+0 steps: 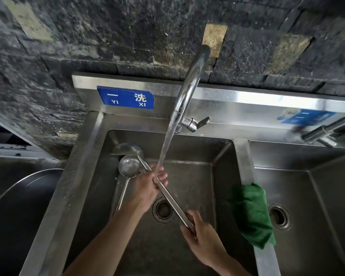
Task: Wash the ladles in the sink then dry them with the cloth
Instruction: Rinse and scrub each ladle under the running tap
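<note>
— Dark stone wall [88, 36] rises behind a stainless-steel sink [223, 176], its steel back panel carrying a blue sign [125, 97] marked "YI XI" with characters above the letters. What stands on the left?

— Beside the basin, lower left, a large dark round pan [18, 206] with a bright rim. To the right a second basin [317, 206] with its own drain, and above it part of another tap [327, 130] and a second blue label [307, 116] (too blurred to read).

— And over the washing basin?

— A curved chrome faucet [189, 86] with a small lever at its base, water [165, 148] running down in a steady stream onto the left hand [147, 186]. That hand is closed round the upper handle of a ladle [173, 200], near its bowl. The right hand [199, 234] grips the lower end of the same handle, fingers wrapped tight.

— Any other ladles?

— Yes, a second ladle [127, 166] lies in the basin at the left wall, bowl up, handle running toward the viewer. The held ladle's bowl sits just behind it. The open drain [162, 210] lies under the crossed handle.

— The cloth?

— Green cloth [251, 212] hangs over the divider between the two basins, apart from both hands.
</note>
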